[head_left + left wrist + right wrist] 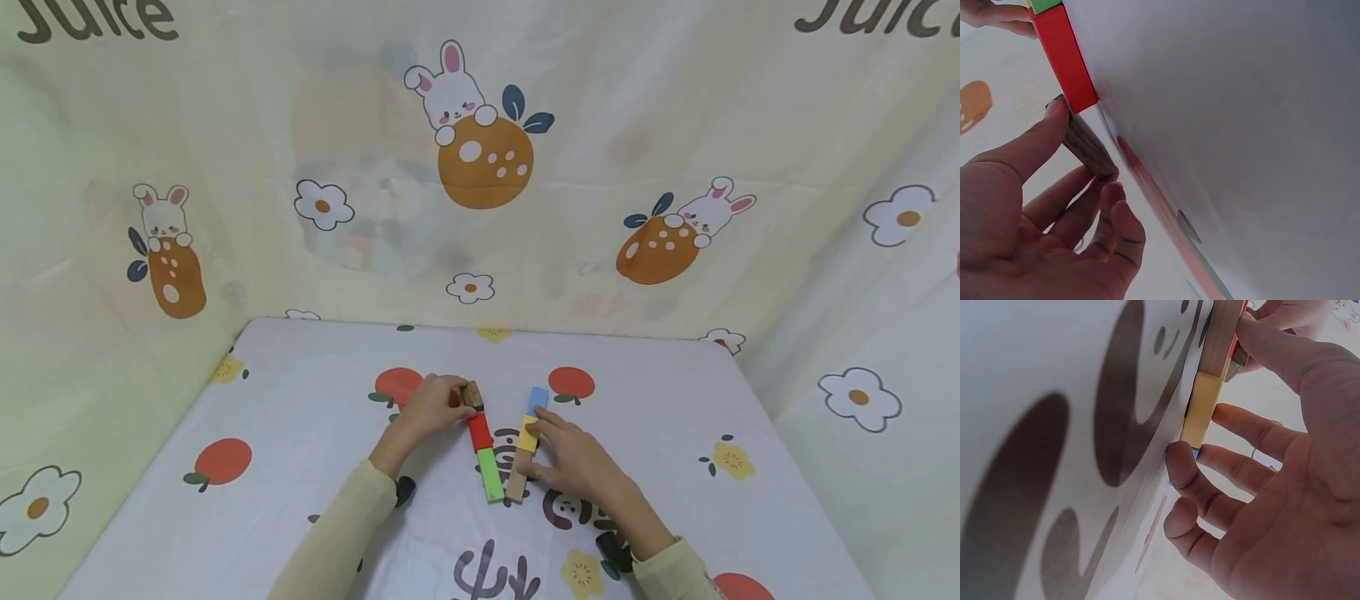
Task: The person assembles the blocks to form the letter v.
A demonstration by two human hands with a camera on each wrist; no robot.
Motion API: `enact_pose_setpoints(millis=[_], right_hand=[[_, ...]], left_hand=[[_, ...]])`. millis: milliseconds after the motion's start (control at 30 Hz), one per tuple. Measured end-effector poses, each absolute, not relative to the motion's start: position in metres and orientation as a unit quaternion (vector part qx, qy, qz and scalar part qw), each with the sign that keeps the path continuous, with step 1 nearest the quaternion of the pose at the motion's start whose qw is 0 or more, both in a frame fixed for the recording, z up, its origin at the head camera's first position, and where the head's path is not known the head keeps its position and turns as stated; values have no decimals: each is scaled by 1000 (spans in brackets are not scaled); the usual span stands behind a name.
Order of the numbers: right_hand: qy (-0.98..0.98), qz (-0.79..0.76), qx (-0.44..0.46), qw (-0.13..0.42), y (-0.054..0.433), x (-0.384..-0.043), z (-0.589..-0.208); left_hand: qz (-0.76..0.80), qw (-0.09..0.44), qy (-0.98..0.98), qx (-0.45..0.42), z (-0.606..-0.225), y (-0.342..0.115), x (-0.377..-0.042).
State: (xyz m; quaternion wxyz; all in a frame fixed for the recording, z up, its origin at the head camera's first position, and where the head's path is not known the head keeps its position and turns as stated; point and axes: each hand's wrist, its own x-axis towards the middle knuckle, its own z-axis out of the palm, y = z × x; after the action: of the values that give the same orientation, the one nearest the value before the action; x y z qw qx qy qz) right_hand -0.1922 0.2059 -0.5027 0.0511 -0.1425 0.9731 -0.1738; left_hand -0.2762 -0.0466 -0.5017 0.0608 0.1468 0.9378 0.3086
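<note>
My left hand [432, 411] pinches a dark brown wooden block [472, 395] between thumb and fingers, tilted at the far end of the left row; in the left wrist view the wooden block [1088, 145] is beside the red block [1065, 59]. That row runs from the red block [479, 432] to a green block [491, 476] nearer me. Beside it, the right row has a blue block [537, 400], a yellow block [528, 437] and a tan block [517, 476]. My right hand [581, 457] touches this row, its thumb at the tan block and fingertips by the yellow one.
The rows lie on a white tablecloth [300, 433] printed with fruit, flowers and dark lettering. Behind and at both sides hangs a pale curtain [360, 275] with rabbit and flower prints. The table's far edge meets this curtain.
</note>
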Motion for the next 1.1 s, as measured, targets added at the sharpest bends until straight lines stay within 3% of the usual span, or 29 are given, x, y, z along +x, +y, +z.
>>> enact_pose_setpoints(millis=[1100], right_hand=[[970,-178,-154,55,210,-195,-506]], left_hand=[[311,82,933,162,-502,-49,-278]])
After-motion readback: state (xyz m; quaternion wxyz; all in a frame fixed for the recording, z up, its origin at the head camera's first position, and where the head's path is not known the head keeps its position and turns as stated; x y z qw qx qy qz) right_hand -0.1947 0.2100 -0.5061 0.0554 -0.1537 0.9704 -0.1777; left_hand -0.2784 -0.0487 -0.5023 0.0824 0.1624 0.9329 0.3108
